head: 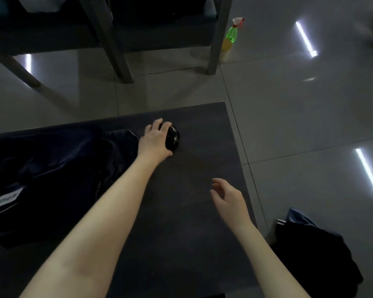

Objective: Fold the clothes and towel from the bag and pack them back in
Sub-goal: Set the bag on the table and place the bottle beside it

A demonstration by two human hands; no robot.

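While the dark clothes (pixel 52 164) lie rumpled and unfolded on the left part of the counter (pixel 192 211), with a white label (pixel 2 200) showing on them, the left hand (pixel 156 138) reaches toward the far edge. Its fingers (pixel 157 123) are curled over a small glossy black object (pixel 173 137), thumb against its near side, so it grips that and no cloth. The right hand (pixel 228 198) hovers over bare counter with its fingers loosely spread, holding nothing. The step in hand looks like clearing the surface before any folding starts, and no garment appears folded. The next move probably calls for setting the black object aside, clear of the cloth. Then both hands can pull a garment onto the open middle and spread it flat. As for containers, no bag shows plainly. A dark heap (pixel 310 254) sits on the floor (pixel 289 104) just beside the counter's near right corner, with a bit of blue cloth (pixel 299 218) at its top. I cannot tell whether it is the bag or more clothing, nor what it holds. No towel can be picked out.
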